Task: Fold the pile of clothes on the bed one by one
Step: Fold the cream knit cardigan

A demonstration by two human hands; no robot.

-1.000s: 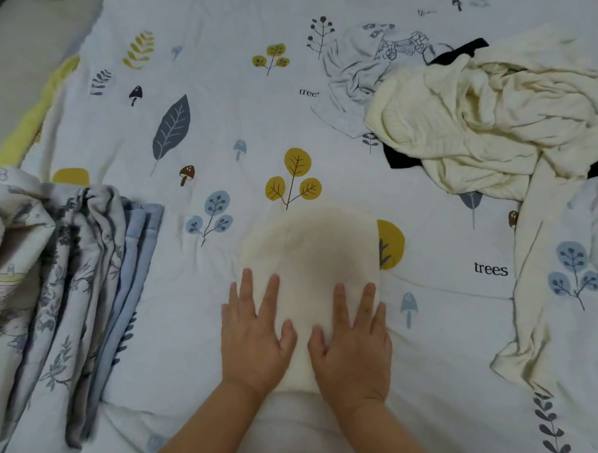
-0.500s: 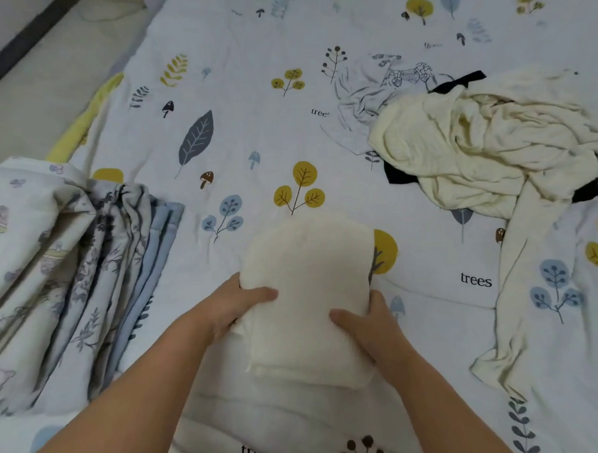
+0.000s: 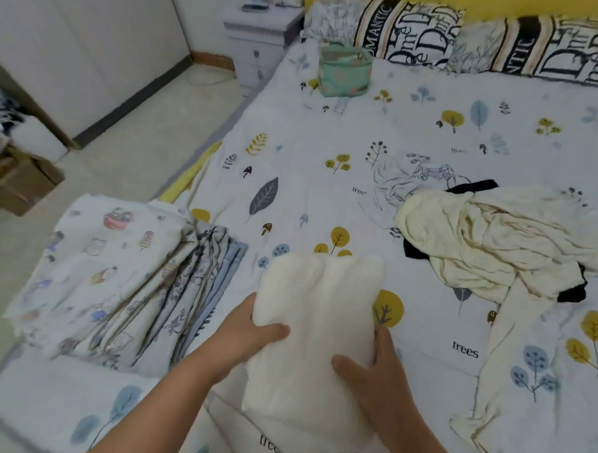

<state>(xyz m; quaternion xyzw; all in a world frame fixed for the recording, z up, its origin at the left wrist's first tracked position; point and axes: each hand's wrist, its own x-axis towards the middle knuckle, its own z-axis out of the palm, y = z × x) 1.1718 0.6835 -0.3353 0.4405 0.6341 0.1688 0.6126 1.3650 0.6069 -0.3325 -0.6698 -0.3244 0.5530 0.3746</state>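
Note:
A folded cream garment [image 3: 315,314] is lifted off the bed between both hands. My left hand [image 3: 251,334] grips its left edge, thumb on top. My right hand [image 3: 369,370] holds its lower right edge, thumb across the front. The unfolded pile [image 3: 490,242] lies to the right: a crumpled cream garment on top, black fabric [image 3: 415,252] under it, and a pale printed piece [image 3: 405,180] behind. A cream sleeve or leg [image 3: 495,361] trails from the pile toward the near edge.
A folded printed quilt [image 3: 122,285] lies at the bed's left edge. A green fabric basket [image 3: 344,72] stands near the lettered pillows [image 3: 488,43] at the head of the bed [image 3: 287,141]. A nightstand [image 3: 262,43] and cardboard boxes [image 3: 14,184] stand on the floor to the left.
Both hands went from pressing flat on the folded cream garment to gripping its sides and raising it. The view has tilted up, showing the pillows and the floor.

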